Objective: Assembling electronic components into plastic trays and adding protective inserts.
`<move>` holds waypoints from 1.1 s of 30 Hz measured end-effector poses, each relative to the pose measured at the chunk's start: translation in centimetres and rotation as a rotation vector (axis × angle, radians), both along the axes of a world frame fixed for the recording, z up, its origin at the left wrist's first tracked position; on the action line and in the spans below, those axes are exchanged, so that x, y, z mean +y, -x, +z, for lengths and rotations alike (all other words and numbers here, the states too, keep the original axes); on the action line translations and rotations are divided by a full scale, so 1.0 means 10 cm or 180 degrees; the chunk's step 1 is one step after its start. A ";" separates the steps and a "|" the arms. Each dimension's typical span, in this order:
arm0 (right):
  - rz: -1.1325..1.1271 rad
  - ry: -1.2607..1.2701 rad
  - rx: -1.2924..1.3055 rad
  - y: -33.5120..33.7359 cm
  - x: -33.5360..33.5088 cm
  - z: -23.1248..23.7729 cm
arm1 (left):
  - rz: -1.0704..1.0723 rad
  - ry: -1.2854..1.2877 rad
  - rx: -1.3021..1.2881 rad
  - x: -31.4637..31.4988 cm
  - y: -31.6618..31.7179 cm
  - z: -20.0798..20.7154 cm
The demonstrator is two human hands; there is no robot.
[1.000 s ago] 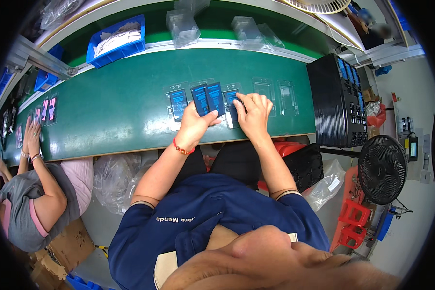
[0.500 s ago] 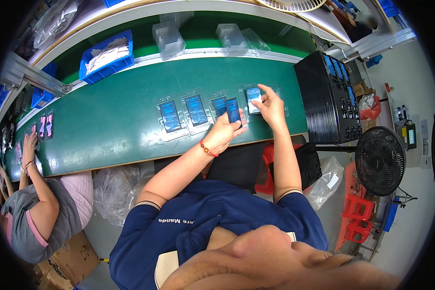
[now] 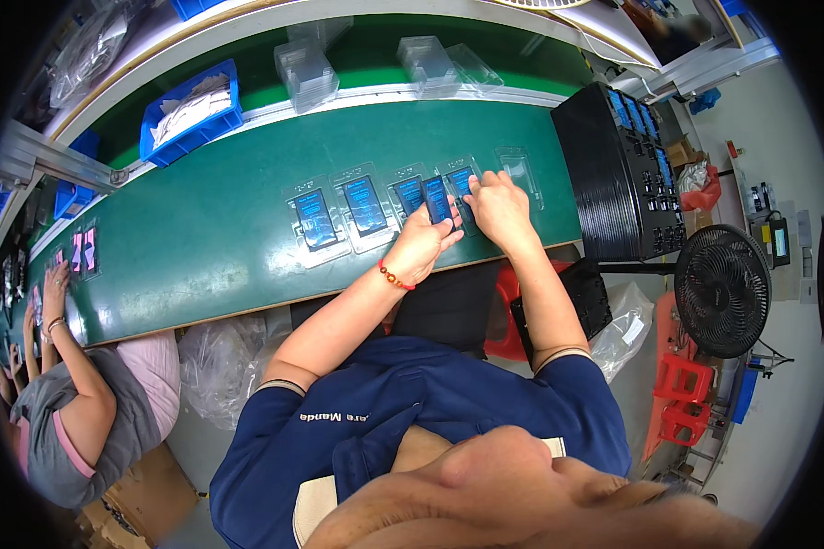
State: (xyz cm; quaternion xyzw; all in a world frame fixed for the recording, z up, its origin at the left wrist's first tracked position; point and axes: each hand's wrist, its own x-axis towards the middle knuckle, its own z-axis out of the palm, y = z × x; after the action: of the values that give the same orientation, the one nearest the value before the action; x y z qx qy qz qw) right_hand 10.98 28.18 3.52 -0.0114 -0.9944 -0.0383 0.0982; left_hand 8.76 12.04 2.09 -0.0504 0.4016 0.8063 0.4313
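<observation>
My left hand, with a red beaded bracelet at its wrist, holds a flat black battery with blue print, tilted up between thumb and fingers. To the right, my right hand has its bent fingers closed at the edge of another battery, which lies in a clear plastic tray. Part of that battery is hidden by the fingers. Further left, batteries lie in clear trays: one battery at the far end, a second battery beside it, and a third battery partly behind my left hand.
An unfilled clear tray lies right of my right hand. Stacked clear trays stand behind the green bench, near a blue bin of white pieces. A black rack stands at the right end. A co-worker's hand works far left.
My right hand has moved left and turned palm down; the battery it held raised now lies in the fourth tray. My left hand keeps its battery. The whole view has shifted slightly.
</observation>
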 end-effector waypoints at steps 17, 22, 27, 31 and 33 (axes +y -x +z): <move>-0.0925 0.4387 0.1041 0.03 1.01 -0.05 | 0.0233 0.1865 0.5296 0.13 -0.02 -0.13; -0.0868 0.2524 0.0757 -0.02 1.04 -0.30 | -0.0502 0.3319 0.5715 0.22 -0.04 -0.22; -0.0432 0.1454 0.1011 -0.23 0.67 -0.35 | -0.0560 0.3281 0.5774 0.21 -0.03 -0.26; -0.0541 0.0894 0.0973 -0.33 0.46 -0.39 | -0.0596 0.3226 0.5746 0.17 0.07 -0.26; -0.0575 0.0994 0.0811 -0.29 0.33 -0.40 | -0.0634 0.3190 0.5769 0.06 0.12 -0.25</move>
State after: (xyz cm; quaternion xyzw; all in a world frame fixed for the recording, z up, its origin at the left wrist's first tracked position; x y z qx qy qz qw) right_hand 13.89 31.52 -0.52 -0.1203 -0.9627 0.1092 0.2163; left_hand 7.59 12.65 -0.43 0.4343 0.8664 0.2434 -0.0379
